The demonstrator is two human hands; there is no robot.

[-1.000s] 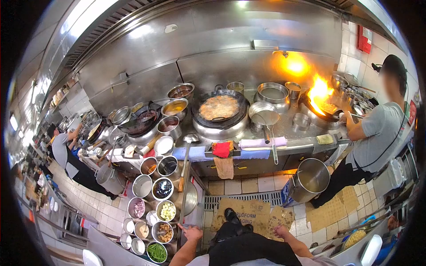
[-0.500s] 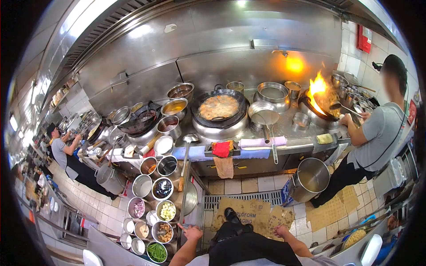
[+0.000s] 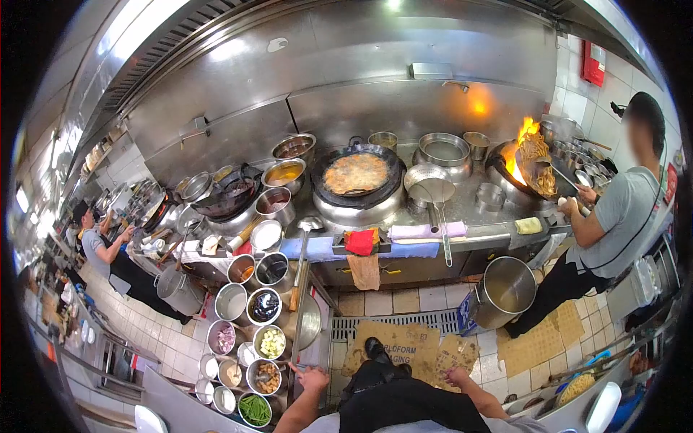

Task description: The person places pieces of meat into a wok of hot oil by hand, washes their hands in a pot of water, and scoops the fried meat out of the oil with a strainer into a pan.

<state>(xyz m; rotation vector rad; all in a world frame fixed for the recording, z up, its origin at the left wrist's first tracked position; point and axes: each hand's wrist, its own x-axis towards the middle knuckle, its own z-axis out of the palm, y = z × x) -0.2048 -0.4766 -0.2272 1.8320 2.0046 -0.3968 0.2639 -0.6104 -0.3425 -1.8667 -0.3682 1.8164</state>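
Observation:
My left hand (image 3: pixel 312 377) is low in the view, beside the metal edge of the ingredient stand, one finger stretched toward it and nothing seen in it. My right hand (image 3: pixel 456 377) hangs loosely curled at the other side of my dark apron (image 3: pixel 411 408), with nothing visible in it. Nearest the left hand are a pot of browned cubes (image 3: pixel 266 378), a pot of green beans (image 3: pixel 254 410) and a pot of pale chopped pieces (image 3: pixel 271 342). Farther forward, a black wok (image 3: pixel 317 191) holds bubbling oil with golden food (image 3: pixel 355 174).
At right a co-worker (image 3: pixel 624 209) works a flaming wok (image 3: pixel 505 184); another person (image 3: pixel 108 252) is at far left. A tall pot (image 3: pixel 510 289) stands on the floor. A ladle (image 3: pixel 310 225) and strainer (image 3: pixel 430 189) rest at the stove; cardboard (image 3: pixel 419 335) covers floor tiles.
The co-worker's wok has tilted and its food is tossed up amid the flames. The far-left person's arms have shifted. My hands stay in place.

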